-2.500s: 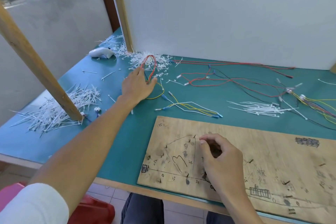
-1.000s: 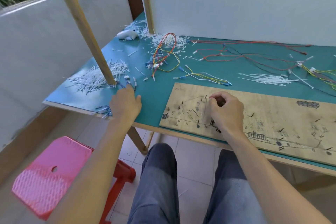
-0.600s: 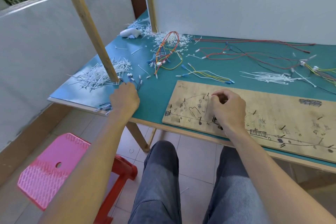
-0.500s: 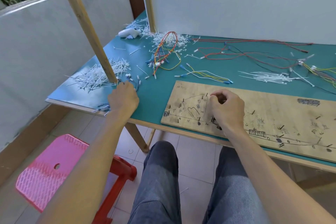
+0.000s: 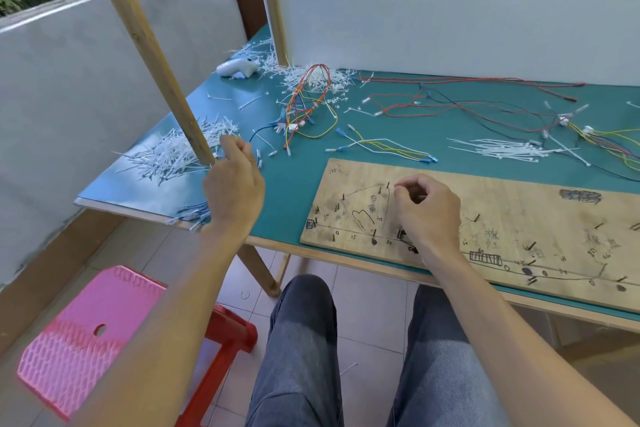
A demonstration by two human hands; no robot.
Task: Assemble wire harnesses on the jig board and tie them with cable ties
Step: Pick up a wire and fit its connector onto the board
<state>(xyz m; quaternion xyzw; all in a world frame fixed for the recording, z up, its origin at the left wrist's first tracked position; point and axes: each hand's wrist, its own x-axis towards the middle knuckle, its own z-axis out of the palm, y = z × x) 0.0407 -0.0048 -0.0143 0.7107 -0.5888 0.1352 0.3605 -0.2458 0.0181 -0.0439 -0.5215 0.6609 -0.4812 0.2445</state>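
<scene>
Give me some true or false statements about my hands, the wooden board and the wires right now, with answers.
1. The flat wooden jig board lies on the green tabletop. True.
2. The right hand rests on white cable ties. False: it is over the jig board, fingers curled.
3. A pink plastic stool stands on the floor left of the person's legs. True.
4. The looped bundle of red and yellow wires lies on the board. False: it lies on the tabletop beyond the board.
</scene>
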